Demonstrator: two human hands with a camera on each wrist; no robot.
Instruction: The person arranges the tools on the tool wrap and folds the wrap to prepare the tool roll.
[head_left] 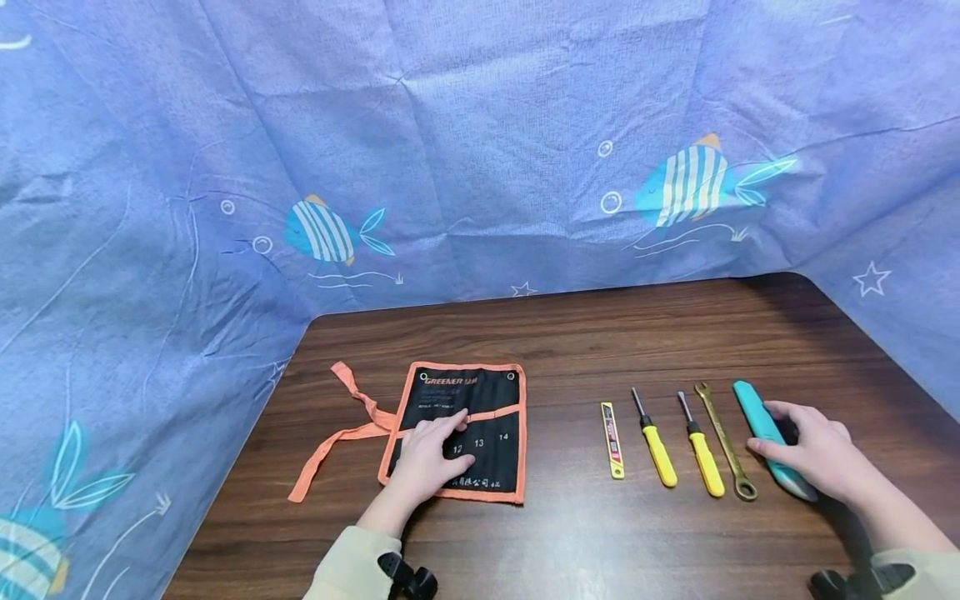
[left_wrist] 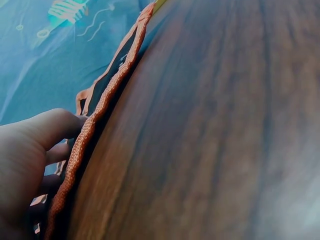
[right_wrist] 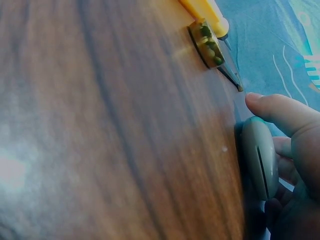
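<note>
I have the left hand (head_left: 431,458) spread on the black pouch (head_left: 491,462), probably to keep it flat on the table (head_left: 555,533). Beside the wrench (head_left: 723,436), my right hand (head_left: 813,446), thumb and fingers apart, straddles the teal cutter (head_left: 761,417), seemingly to pinch its sides.

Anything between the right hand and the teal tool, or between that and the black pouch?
Nothing visible separates the right hand from the teal tool. Between tool and black pouch lie a wrench, two yellow-handled screwdrivers and a slim yellow packet; the left hand rests on the pouch.
</note>
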